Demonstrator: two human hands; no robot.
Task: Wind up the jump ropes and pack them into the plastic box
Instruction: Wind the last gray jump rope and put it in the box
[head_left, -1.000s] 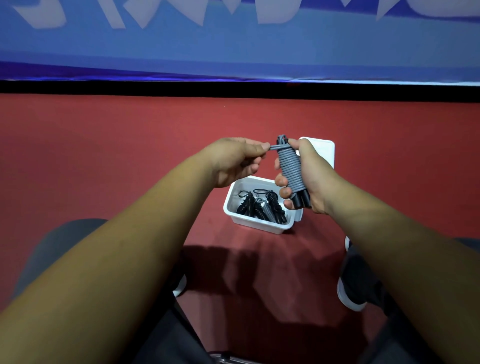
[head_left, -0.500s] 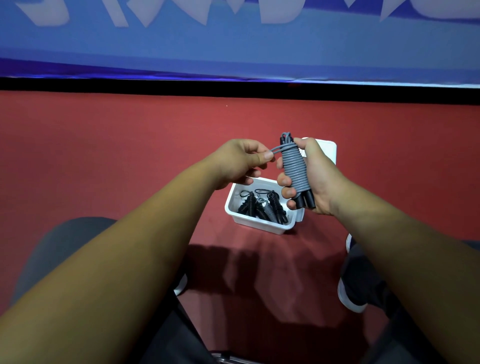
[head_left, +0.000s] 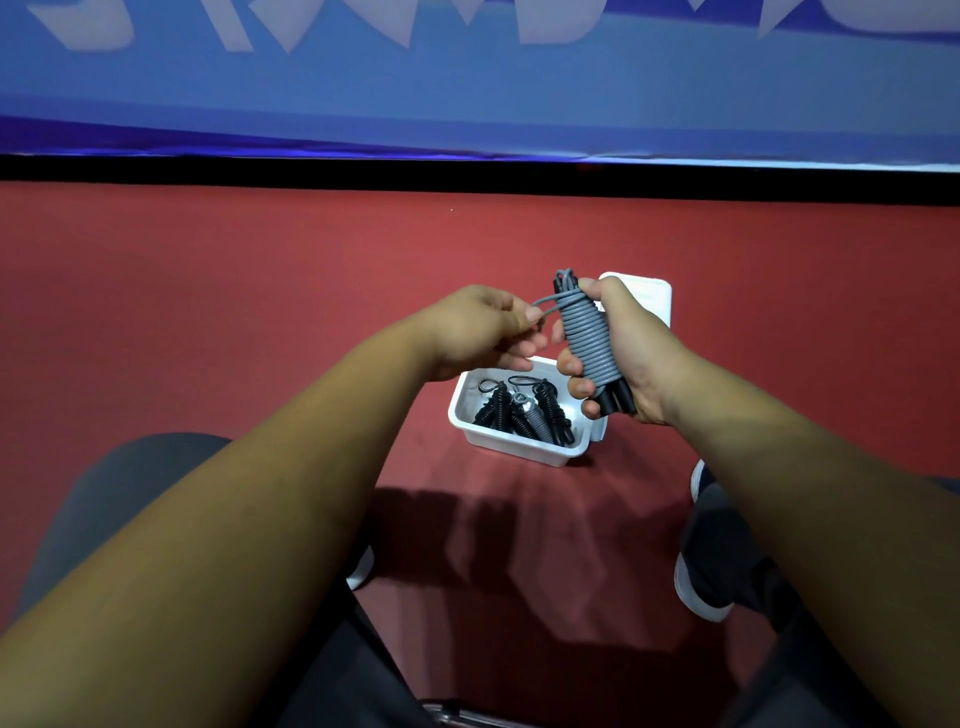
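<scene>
Below blue banner (head_left: 467, 88), red floor (head_left: 208, 291), plastic box (head_left: 514, 451)

Banner: right across the back, the blue banner (head_left: 467, 93) carries big pale letter shapes (head_left: 550, 21), but the top edge cuts them off. Only their lower strokes show, and no word can be read.
Plastic box: white walls on the plastic box (head_left: 519, 448), no label or number that can be read.
Grey jump rope: the wound cord and black handles of the grey jump rope (head_left: 587, 338) show no legible print.
Ropes in the box: the dark bundles (head_left: 524, 413) are too small to show any marks.
</scene>
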